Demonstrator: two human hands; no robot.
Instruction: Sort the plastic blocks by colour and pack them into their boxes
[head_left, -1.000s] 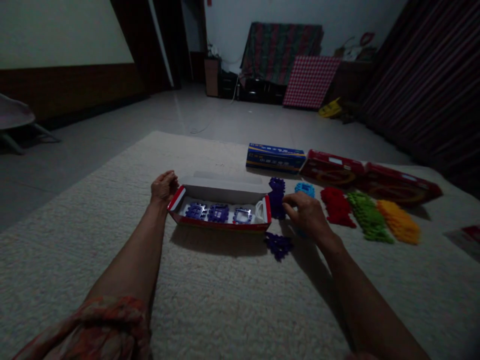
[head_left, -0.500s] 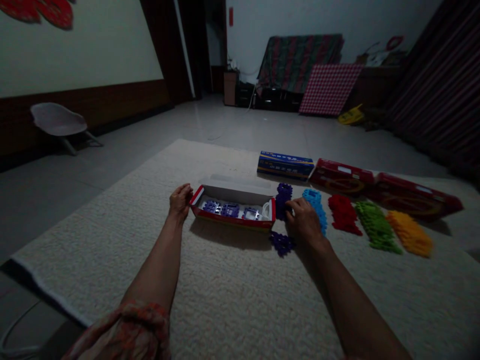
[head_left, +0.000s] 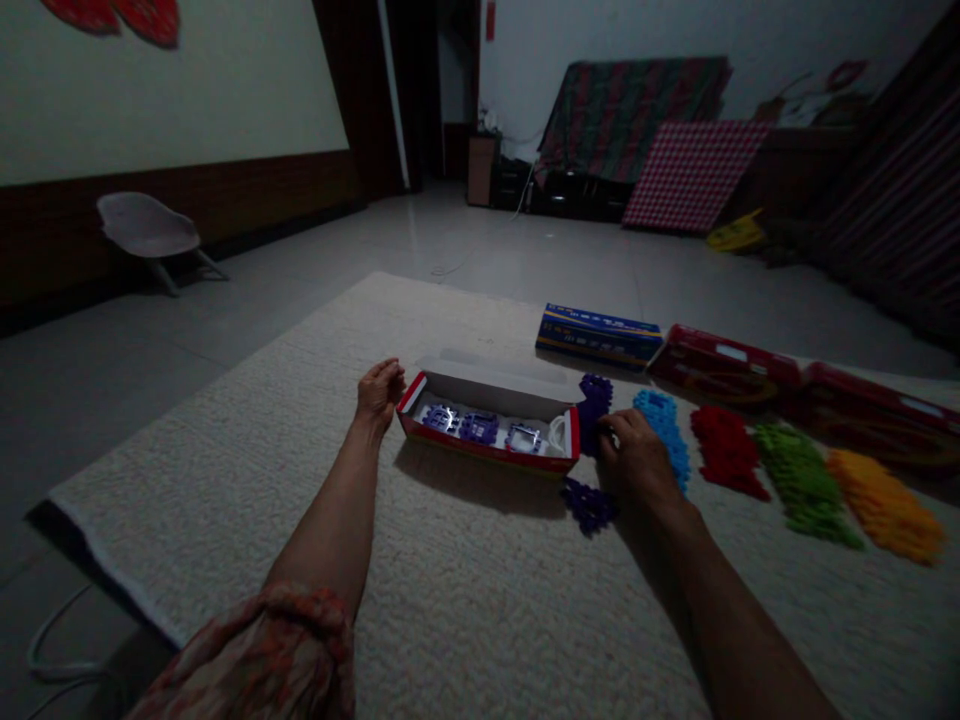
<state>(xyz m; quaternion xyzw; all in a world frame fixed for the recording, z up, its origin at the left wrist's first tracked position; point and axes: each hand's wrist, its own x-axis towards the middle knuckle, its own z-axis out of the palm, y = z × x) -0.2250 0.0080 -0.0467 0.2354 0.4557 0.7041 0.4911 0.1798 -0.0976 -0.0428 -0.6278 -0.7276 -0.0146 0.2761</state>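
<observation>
Using the open box (head_left: 499, 400) as the landmark. It's sitting on the pale rug (head_left: 450, 590), long side facing the person, lid flap lying back on the far side, so the inside is staying visible from above.

Left hand (head_left: 381, 390): sitting just off the box's left end, fingers curling in loosely. Looks like it could be steadying that end, but contact isn't showing clearly; can't tell if it's gripping.

Right hand (head_left: 636, 447): resting just beyond the box's right end, fingers bending down at the near part of the dark purple pile (head_left: 595, 392). The hand is covering some of it, so can't tell whether it's grasping a piece or only touching.

Inside the box: purple pieces (head_left: 478, 428) are lying in a row, with a white loop (head_left: 556, 434) sitting at the right end. Near the box's right front corner, a loose purple cluster (head_left: 589, 506) is lying on the rug.

Further right of the box, light blue (head_left: 661, 432), red (head_left: 726, 450), green (head_left: 804, 483) and orange (head_left: 886, 505) piles are running outward; probably sorted by colour to keep sets apart. Beyond the box's far right, a blue carton (head_left: 598, 335) and two dark red cartons (head_left: 724, 366) are lining up behind the piles, probably keeping the near area free for handling.
</observation>
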